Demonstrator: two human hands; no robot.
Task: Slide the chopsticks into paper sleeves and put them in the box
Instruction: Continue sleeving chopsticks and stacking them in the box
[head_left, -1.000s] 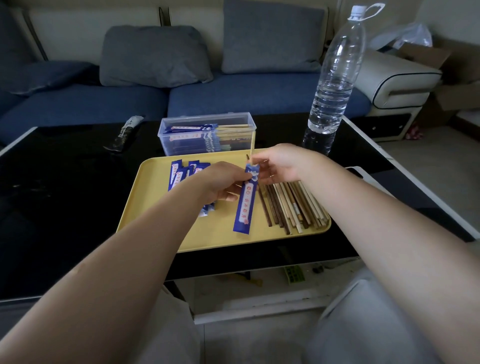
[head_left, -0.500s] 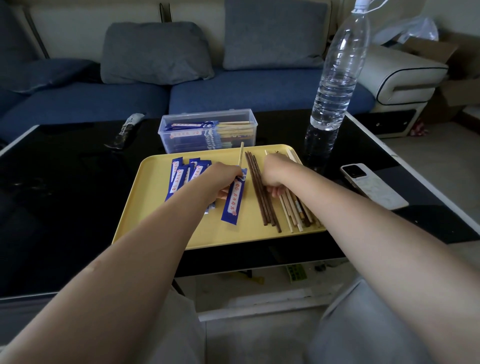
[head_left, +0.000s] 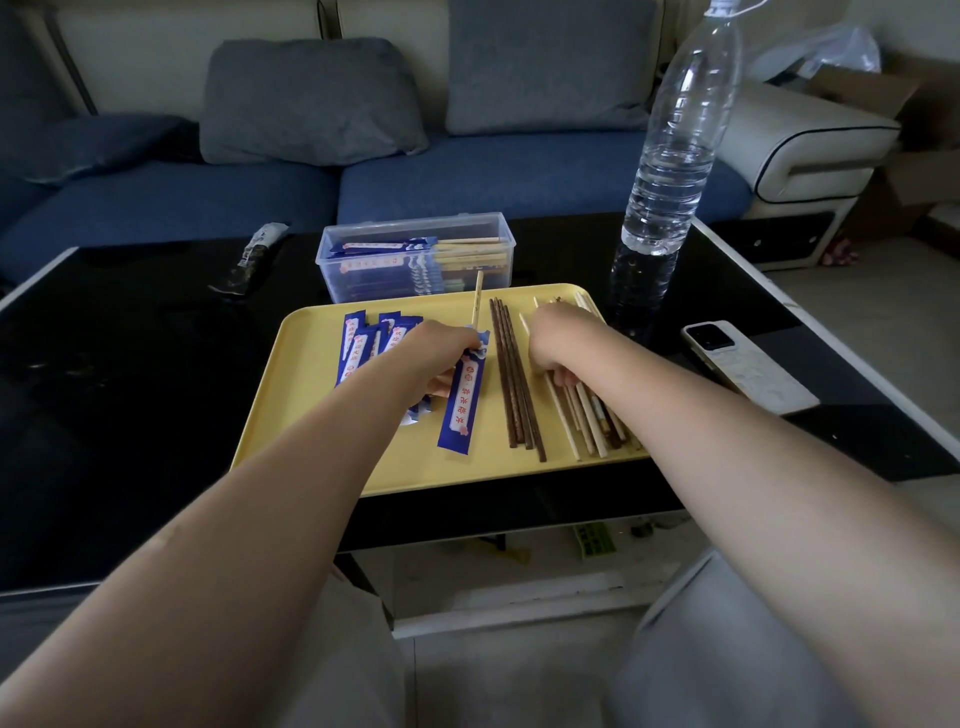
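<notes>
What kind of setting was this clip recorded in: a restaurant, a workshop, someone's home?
Most likely a home living room. A blue sofa with grey cushions stands behind a low black coffee table, and a phone and a water bottle sit on the table beside the yellow tray.

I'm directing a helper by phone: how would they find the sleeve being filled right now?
Start at the yellow tray on the black table. Near its middle, the left hand holds one blue paper sleeve. Unlike the flat empty sleeves to its left, a pale chopstick pokes from its far end.
</notes>
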